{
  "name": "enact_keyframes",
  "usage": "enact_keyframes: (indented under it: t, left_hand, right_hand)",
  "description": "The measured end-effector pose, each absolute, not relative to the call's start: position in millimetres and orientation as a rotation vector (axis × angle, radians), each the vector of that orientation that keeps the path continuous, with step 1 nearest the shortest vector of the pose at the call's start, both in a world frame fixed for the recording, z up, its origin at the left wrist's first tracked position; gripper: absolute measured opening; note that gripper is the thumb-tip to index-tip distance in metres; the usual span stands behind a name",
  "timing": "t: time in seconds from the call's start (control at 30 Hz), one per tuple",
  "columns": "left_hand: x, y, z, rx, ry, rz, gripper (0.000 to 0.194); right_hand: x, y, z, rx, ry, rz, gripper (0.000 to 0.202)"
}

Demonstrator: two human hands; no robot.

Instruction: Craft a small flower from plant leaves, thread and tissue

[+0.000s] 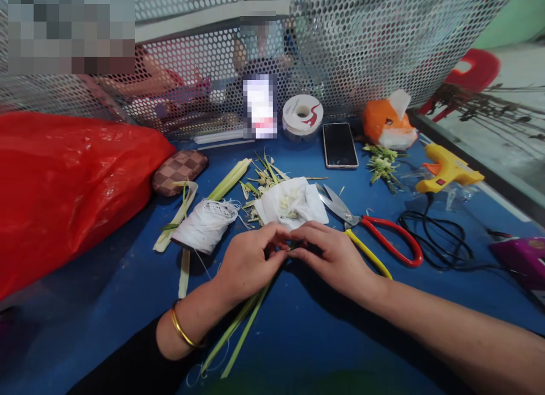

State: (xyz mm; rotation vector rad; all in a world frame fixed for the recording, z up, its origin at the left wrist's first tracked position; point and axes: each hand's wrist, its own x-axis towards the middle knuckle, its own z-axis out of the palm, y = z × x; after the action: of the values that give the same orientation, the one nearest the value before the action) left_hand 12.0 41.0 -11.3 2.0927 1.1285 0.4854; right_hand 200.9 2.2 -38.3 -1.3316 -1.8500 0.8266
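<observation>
My left hand (249,259), with a gold bangle at the wrist, is closed in a pinch on long green leaf strips (247,333) that trail down toward the front of the table. Fingertip to fingertip with it, my right hand (338,261) pinches the upper end of the strips; the exact spot is partly hidden by the fingers. Just beyond both hands lies a crumpled white tissue (313,205) with small pale bits on it. To the left is a bundle of white thread (204,227), and a thin thread runs from it toward my left wrist.
Red-handled scissors (394,236) lie right of my right hand, near a yellow-handled tool (370,256). Farther right is a yellow glue gun (447,168) with a looping black cable. A phone (340,145), ribbon roll (293,122) and red bag (72,190) border the work area.
</observation>
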Motion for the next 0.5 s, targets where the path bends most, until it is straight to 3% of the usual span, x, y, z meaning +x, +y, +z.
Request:
enact_keyframes:
  t: [0.5]
  left_hand:
    - [16.4, 34.0, -14.0, 2.336, 1.258, 0.498, 0.028]
  right_hand:
    - [198.7, 1.9, -39.6, -1.369, -1.947, 0.698, 0.013]
